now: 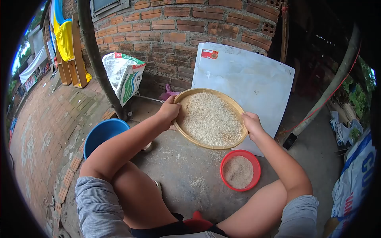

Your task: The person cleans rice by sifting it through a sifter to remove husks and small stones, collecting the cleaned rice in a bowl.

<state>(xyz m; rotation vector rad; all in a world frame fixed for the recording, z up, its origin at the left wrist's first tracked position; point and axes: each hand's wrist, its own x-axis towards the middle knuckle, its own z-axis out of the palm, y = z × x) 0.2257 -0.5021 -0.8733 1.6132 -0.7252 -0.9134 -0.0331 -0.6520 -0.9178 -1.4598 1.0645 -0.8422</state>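
Observation:
A round woven winnowing basket is held up in front of me, tilted a little, with a layer of pale rice grains spread across it. My left hand grips its rim on the left side, and my right hand grips the rim on the right. Some browner grains lie toward the basket's lower right. Below the basket, on the floor, stands a red bowl partly filled with fine pale grain or bran. The fingers under the rim are partly hidden.
A blue basin stands left, behind my left forearm. A white board leans against the brick wall, beside a printed sack. A wooden pole rises at left. A phone lies right, near another pole. Grain is scattered on the concrete.

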